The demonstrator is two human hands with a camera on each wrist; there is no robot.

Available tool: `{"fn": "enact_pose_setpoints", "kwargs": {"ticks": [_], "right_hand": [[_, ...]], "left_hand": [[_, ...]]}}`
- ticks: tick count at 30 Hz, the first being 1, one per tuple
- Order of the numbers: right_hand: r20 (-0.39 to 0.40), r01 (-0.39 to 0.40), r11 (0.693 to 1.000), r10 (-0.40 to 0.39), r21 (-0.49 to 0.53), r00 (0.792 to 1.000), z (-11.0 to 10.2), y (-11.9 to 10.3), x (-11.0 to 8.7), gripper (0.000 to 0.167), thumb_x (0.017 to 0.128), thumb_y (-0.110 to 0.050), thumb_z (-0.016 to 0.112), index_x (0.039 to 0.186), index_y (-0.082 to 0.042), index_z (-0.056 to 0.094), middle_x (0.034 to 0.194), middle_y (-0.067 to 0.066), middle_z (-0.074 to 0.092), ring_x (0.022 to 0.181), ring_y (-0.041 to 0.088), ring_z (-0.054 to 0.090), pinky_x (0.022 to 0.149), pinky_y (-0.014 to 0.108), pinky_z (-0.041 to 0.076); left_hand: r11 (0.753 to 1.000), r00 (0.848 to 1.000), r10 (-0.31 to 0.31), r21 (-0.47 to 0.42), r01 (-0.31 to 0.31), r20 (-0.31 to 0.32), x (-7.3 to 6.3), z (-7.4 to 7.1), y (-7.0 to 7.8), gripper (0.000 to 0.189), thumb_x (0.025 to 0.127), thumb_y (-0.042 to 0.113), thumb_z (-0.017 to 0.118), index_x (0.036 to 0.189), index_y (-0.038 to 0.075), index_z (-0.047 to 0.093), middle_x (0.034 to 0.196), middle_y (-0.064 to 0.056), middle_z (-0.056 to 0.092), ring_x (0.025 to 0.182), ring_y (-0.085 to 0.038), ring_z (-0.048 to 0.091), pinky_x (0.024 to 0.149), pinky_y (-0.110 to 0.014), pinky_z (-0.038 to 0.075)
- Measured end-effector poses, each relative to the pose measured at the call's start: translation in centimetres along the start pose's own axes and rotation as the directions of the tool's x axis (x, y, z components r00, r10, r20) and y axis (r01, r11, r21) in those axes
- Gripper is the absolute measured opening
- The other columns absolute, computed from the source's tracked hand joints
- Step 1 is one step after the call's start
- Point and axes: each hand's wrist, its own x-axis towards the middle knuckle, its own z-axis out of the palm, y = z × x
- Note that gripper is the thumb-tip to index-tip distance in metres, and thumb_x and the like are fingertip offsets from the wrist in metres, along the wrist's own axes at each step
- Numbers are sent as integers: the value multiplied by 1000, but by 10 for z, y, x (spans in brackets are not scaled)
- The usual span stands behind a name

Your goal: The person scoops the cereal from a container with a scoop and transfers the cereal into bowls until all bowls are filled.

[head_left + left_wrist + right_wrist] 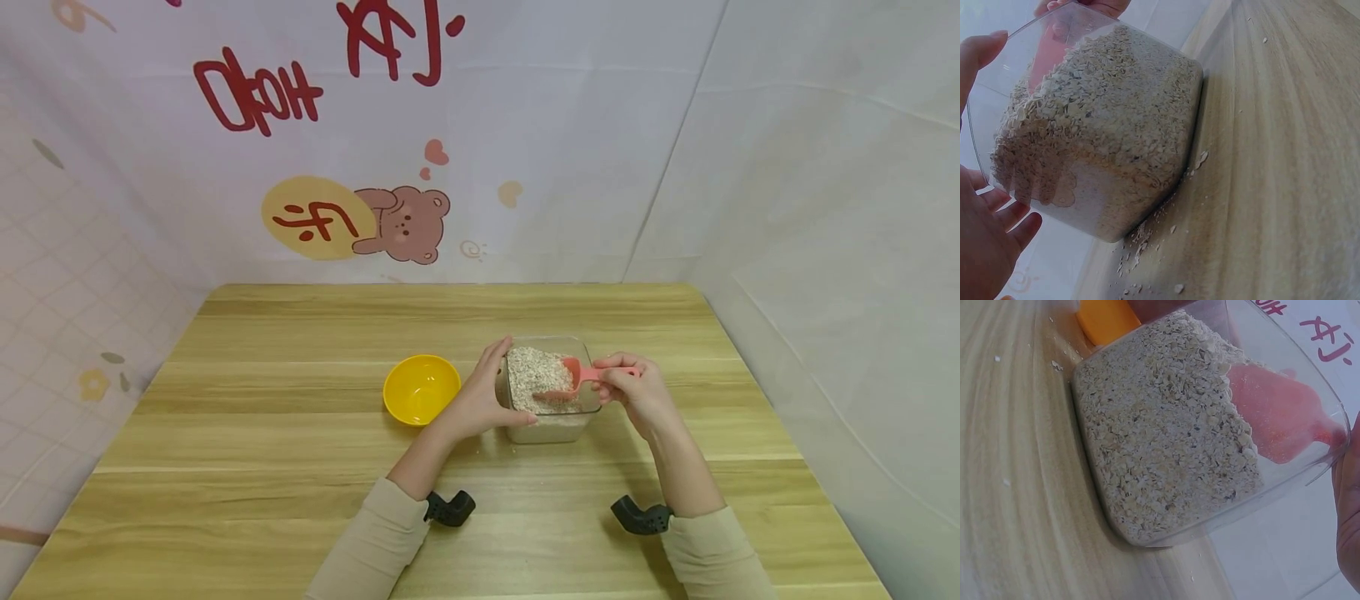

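Note:
A clear square container (551, 432) of rolled oats (531, 373) stands on the table. My left hand (478, 403) holds it from the left, thumb at the front rim and fingers spread along the side. With my right hand (636, 390) I pinch the handle of a pink scoop (574, 379) at the container's right rim. The scoop's bowl sits inside, tilted, its front edge dug into the oats. Through the clear wall in the right wrist view, the pink scoop (1272, 412) shows beside a sloping heap of oats.
A yellow bowl (420, 390) stands left of the container, close to my left forearm. Loose oat flakes (1141, 240) lie on the wooden table (300, 467) by the container's base. Printed cloth (570, 167) hangs behind the table and at both sides.

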Motion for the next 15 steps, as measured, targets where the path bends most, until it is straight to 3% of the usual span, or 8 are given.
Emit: {"fn": "enact_pose_setpoints", "kwargs": {"ticks": [15], "right_hand": [[-3, 16, 993, -15, 115, 1000, 2, 0, -1, 30, 89, 14, 48, 83, -4, 70, 65, 7, 66, 53, 10, 60, 50, 20, 50]], "left_hand": [[1000, 1000, 2, -19, -2, 11, -2, -5, 0, 118, 66, 42, 87, 153, 33, 8, 157, 9, 6, 138, -25, 26, 106, -53, 29]]}}
